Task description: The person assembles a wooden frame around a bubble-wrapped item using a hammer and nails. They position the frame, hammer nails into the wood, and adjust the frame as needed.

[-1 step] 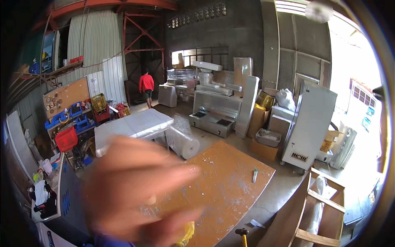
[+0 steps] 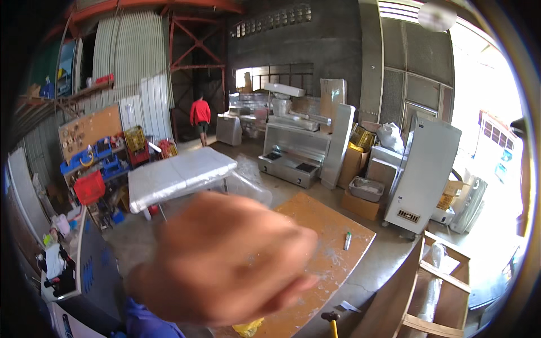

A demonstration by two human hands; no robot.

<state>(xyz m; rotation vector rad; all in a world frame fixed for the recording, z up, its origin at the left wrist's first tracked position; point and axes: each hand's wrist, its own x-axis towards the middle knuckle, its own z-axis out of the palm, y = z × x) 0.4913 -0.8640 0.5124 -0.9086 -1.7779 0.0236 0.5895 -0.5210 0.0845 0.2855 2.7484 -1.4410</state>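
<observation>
My left hand (image 2: 236, 259), with a blue sleeve (image 2: 149, 318) at the wrist, is raised large and blurred in front of the view. Its fingers look curled in with the thumb below them; whatever they might hold is hidden. Beneath it lies a worn brown tabletop (image 2: 315, 217), partly covered by the hand. A crumpled yellow thing, perhaps a bag (image 2: 248, 328), shows just under the hand. On the tabletop's right part rests a marker (image 2: 347, 241) with a green end. My right hand is out of the picture.
A hammer (image 2: 332, 322) is at the lower edge, beside a wooden frame (image 2: 408, 293). Behind the tabletop stand a plastic-wrapped table (image 2: 183, 172) and a steel unit (image 2: 290, 169). A tall cabinet (image 2: 422, 174) on casters is at right. A person in red (image 2: 200, 115) is far back.
My left hand has moved to the right, and its fingers, stretched before with the thumb apart, now look curled together. More of the wrapped table shows.
</observation>
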